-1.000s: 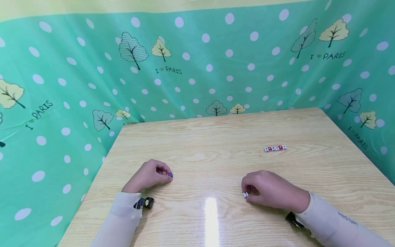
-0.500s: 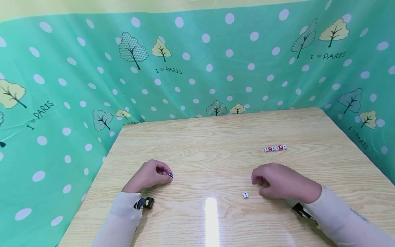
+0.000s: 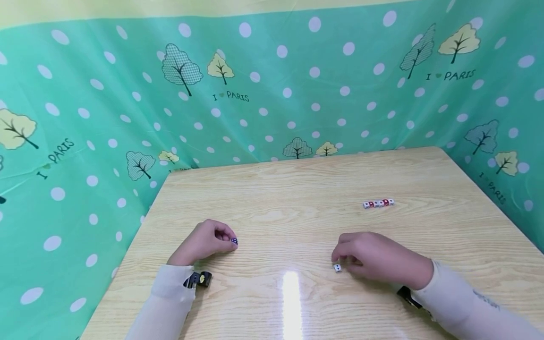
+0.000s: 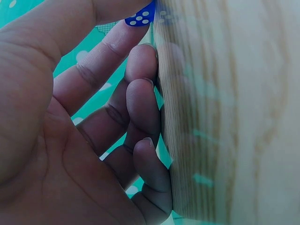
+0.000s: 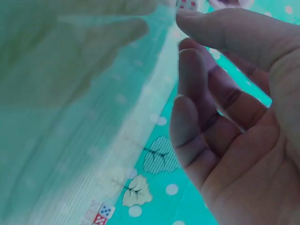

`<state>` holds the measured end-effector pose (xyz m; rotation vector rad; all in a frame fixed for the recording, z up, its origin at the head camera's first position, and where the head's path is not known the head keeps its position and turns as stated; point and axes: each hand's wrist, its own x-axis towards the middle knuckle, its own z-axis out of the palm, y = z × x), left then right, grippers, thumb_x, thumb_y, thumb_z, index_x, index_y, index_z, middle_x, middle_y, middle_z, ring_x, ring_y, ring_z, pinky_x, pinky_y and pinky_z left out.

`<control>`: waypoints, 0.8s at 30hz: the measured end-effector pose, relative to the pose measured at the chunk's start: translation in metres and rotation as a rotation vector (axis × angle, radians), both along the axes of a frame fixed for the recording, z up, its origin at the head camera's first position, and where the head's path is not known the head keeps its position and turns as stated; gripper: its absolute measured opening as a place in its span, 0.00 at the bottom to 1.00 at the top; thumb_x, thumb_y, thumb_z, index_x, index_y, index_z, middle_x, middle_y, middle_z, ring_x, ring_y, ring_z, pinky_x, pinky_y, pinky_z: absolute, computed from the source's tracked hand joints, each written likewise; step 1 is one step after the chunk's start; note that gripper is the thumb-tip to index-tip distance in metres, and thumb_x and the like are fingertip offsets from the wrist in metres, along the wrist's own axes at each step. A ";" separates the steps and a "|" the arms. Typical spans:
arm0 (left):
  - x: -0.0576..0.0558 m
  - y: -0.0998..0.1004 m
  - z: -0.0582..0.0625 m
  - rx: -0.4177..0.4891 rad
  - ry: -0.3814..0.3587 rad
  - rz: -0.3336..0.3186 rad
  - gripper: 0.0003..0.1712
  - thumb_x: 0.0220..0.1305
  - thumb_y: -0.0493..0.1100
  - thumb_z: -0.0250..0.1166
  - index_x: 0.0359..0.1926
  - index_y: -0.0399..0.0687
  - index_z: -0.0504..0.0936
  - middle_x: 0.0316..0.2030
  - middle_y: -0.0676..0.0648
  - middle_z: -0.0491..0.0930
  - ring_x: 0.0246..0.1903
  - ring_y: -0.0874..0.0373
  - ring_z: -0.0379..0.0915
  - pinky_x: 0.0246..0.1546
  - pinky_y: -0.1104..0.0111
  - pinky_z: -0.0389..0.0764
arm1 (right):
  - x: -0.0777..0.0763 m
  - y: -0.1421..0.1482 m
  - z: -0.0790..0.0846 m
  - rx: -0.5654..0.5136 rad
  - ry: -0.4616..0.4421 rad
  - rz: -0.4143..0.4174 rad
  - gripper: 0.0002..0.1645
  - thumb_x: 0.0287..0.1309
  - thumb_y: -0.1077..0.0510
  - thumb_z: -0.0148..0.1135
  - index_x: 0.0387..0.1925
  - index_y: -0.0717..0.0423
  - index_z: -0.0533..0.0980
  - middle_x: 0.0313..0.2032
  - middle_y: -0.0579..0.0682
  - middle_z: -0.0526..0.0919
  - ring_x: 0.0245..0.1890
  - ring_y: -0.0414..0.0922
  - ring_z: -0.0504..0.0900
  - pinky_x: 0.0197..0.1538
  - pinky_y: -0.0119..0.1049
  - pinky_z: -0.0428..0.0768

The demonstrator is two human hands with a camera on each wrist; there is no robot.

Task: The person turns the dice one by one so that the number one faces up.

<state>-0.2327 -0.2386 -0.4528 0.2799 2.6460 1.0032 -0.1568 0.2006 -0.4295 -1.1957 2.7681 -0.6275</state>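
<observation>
My left hand pinches a blue die with white dots between thumb and index finger, down at the tabletop. In the left wrist view the blue die shows at the top edge, partly covered by the thumb, while the other fingers curl loosely beside the wood. A white die with two dark dots on top lies on the table at the fingertips of my right hand. Thumb and index finger stand loosely around it. In the right wrist view the white die shows just beyond the thumb tip.
A straight row of white and red dice lies farther back on the right side of the wooden table. Green polka-dot cloth with printed trees hangs behind the table and along both sides. A bright light reflection crosses the front middle.
My right hand lets go of the white die, draws back up and right, then returns down-left to it. The left hand and the blue die stay in place.
</observation>
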 end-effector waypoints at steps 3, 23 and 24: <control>0.000 0.000 0.000 0.006 0.003 -0.001 0.08 0.52 0.45 0.82 0.30 0.55 0.88 0.26 0.51 0.82 0.27 0.58 0.73 0.30 0.68 0.74 | 0.005 -0.006 -0.001 -0.017 0.056 0.045 0.20 0.55 0.66 0.75 0.39 0.35 0.87 0.36 0.34 0.79 0.29 0.29 0.72 0.33 0.25 0.76; -0.001 -0.002 -0.003 0.016 0.013 -0.009 0.08 0.51 0.45 0.82 0.29 0.55 0.88 0.24 0.52 0.81 0.26 0.58 0.72 0.29 0.68 0.73 | 0.010 -0.013 -0.005 0.002 0.132 0.066 0.17 0.56 0.65 0.75 0.35 0.35 0.86 0.33 0.33 0.78 0.30 0.27 0.73 0.34 0.25 0.77; -0.001 -0.002 -0.003 0.017 0.012 -0.009 0.08 0.51 0.45 0.82 0.29 0.55 0.88 0.25 0.52 0.81 0.26 0.58 0.73 0.29 0.68 0.73 | 0.010 -0.013 -0.004 -0.002 0.126 0.066 0.16 0.56 0.64 0.75 0.35 0.36 0.86 0.33 0.33 0.78 0.30 0.27 0.73 0.35 0.25 0.78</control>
